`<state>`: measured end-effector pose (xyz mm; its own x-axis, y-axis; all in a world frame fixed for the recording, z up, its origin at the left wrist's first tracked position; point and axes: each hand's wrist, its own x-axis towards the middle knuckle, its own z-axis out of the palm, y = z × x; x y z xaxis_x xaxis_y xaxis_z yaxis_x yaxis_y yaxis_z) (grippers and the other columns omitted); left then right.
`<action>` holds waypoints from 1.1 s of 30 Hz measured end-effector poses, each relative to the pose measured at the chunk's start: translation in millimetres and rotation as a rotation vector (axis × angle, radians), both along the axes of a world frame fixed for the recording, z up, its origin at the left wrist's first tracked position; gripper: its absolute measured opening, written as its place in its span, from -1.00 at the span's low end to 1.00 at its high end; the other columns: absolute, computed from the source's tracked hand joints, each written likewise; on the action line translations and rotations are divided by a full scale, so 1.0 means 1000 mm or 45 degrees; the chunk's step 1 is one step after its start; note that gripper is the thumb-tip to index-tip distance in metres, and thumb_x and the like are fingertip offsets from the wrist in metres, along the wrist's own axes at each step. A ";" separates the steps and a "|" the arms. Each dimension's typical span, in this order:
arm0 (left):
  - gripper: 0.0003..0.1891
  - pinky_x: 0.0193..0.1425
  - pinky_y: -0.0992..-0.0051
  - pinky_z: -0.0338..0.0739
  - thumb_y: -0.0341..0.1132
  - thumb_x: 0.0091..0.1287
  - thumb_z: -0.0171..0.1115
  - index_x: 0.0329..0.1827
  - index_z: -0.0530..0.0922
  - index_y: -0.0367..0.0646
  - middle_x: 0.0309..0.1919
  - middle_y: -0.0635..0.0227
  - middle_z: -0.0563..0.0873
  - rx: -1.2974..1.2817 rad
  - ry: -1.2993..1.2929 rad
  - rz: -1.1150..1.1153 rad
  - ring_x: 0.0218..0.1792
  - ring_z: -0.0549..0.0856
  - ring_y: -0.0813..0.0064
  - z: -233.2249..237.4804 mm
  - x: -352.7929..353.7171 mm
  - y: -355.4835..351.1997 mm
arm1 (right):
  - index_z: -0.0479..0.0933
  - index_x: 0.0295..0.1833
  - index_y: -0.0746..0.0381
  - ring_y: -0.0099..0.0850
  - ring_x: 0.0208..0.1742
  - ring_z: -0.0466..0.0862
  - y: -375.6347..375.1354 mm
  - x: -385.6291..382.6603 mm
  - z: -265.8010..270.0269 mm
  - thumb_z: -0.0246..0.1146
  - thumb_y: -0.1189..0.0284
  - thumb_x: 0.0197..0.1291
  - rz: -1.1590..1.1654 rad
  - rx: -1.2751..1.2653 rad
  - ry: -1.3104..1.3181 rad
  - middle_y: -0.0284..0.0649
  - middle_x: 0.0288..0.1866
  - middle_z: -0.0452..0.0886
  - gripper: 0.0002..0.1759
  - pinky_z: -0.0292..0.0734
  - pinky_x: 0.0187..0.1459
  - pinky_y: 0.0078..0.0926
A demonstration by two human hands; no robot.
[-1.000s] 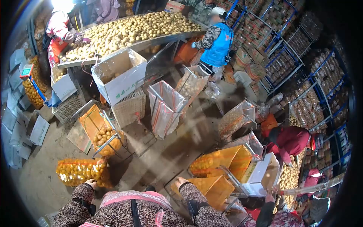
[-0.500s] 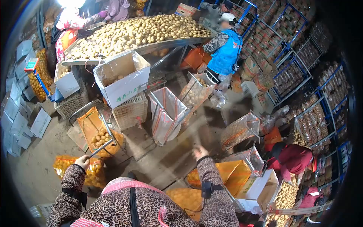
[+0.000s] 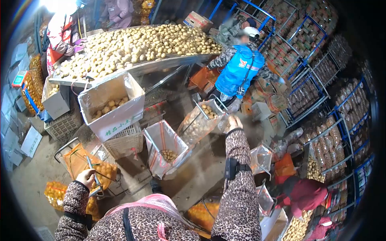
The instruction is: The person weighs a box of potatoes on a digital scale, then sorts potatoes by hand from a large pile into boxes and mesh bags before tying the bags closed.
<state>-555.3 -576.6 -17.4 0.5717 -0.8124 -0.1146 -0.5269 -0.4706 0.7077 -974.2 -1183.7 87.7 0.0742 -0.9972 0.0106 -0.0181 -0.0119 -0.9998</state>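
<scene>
My left hand [image 3: 85, 178] is closed at the metal bar of a bag stand [image 3: 93, 172]. On that stand hangs an orange mesh bag [image 3: 106, 169] with potatoes inside. Stretched out forward, my right hand [image 3: 234, 122] has its fingers extended and holds nothing visible. Just left of it stands a clear, orange-striped bag [image 3: 201, 122] on a metal frame, part filled with potatoes. Between my hands, another striped bag [image 3: 163, 142] hangs open, a few potatoes at its bottom. A white carton [image 3: 114, 116] lined with plastic, potatoes inside, sits on a crate [image 3: 124, 142].
A long sorting table [image 3: 157, 60] heaped with potatoes crosses the back. A person in a blue vest [image 3: 239, 70] stands at its right end. Filled mesh bags [image 3: 56, 193] lie at left. At right, a person in red [image 3: 307, 195] bends over potatoes; stacked racks [image 3: 317, 88] rise behind.
My right hand has reached forward and right. The view has shifted, showing potatoes in the carton and middle bag. The blue-vested person has turned, one arm extended right.
</scene>
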 end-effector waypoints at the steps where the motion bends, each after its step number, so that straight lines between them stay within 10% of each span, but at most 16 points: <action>1: -0.73 0.06 0.41 0.55 -0.40 0.29 0.12 0.04 0.56 -0.23 -0.15 0.12 0.71 -0.009 0.031 0.088 -0.08 0.70 0.28 -0.010 0.001 -0.008 | 0.47 0.08 0.17 -0.35 -0.30 0.66 -0.024 0.016 0.008 0.29 0.29 0.20 -0.014 0.145 -0.311 -0.25 -0.22 0.64 -0.63 0.61 -0.35 -0.34; 5: -0.75 0.06 0.44 0.55 -0.41 0.28 0.14 0.00 0.58 -0.23 -0.18 0.14 0.71 0.104 0.053 0.253 -0.10 0.70 0.32 0.003 -0.025 -0.065 | 0.30 0.24 0.13 -0.05 0.07 0.57 -0.125 0.052 0.025 0.42 0.30 0.06 -0.071 0.335 -0.516 0.00 0.22 0.44 -0.34 0.58 -0.11 -0.11; 9: -0.75 0.10 0.47 0.52 -0.42 0.31 0.13 0.03 0.56 -0.25 -0.14 0.15 0.71 0.084 0.130 0.284 -0.06 0.69 0.36 -0.018 -0.036 -0.103 | 0.35 -0.12 0.03 -0.33 -0.56 0.52 -0.241 0.067 0.010 0.38 0.38 0.10 0.085 0.239 -0.732 -0.29 -0.42 0.43 -0.66 0.40 -0.66 -0.43; 11: -0.73 0.12 0.46 0.51 -0.43 0.31 0.13 0.05 0.55 -0.28 -0.11 0.14 0.70 0.093 0.189 0.331 -0.03 0.67 0.36 -0.012 -0.045 -0.127 | 0.37 -0.06 0.04 -0.25 -0.40 0.59 -0.285 0.063 0.001 0.38 0.39 0.11 -0.006 0.228 -0.674 -0.24 -0.28 0.51 -0.65 0.52 -0.49 -0.34; 13: -0.72 0.14 0.46 0.50 -0.44 0.32 0.12 0.07 0.52 -0.32 -0.06 0.14 0.68 0.130 0.298 0.365 -0.01 0.66 0.37 -0.009 -0.055 -0.149 | 0.34 0.07 0.04 -0.14 -0.17 0.60 -0.283 0.060 0.019 0.45 0.37 0.03 -0.262 0.268 -0.634 -0.17 -0.05 0.52 -0.48 0.59 -0.25 -0.15; 16: -0.73 0.10 0.50 0.51 -0.43 0.33 0.12 0.06 0.53 -0.30 -0.10 0.18 0.69 0.204 0.308 0.308 -0.05 0.67 0.43 -0.030 -0.047 -0.163 | 0.20 0.27 0.06 -0.27 -0.39 0.54 -0.315 0.026 0.005 0.47 0.36 -0.01 -0.334 0.315 -0.589 -0.17 -0.17 0.50 -0.24 0.51 -0.46 -0.21; 33: -0.70 0.09 0.42 0.55 -0.38 0.25 0.15 0.04 0.55 -0.25 -0.10 0.09 0.70 0.462 0.024 -0.042 -0.02 0.69 0.26 0.023 -0.058 -0.292 | 0.29 0.23 0.10 -0.20 -0.19 0.60 -0.349 -0.070 -0.069 0.39 0.28 0.11 -0.393 0.473 -0.500 -0.11 -0.10 0.54 -0.39 0.58 -0.22 -0.15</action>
<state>-613.2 -868.1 5.9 0.5408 -0.7350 -0.4090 -0.5343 -0.6758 0.5078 -1044.2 -1532.8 19.1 -0.1573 -0.9143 -0.3733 0.4046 0.2852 -0.8689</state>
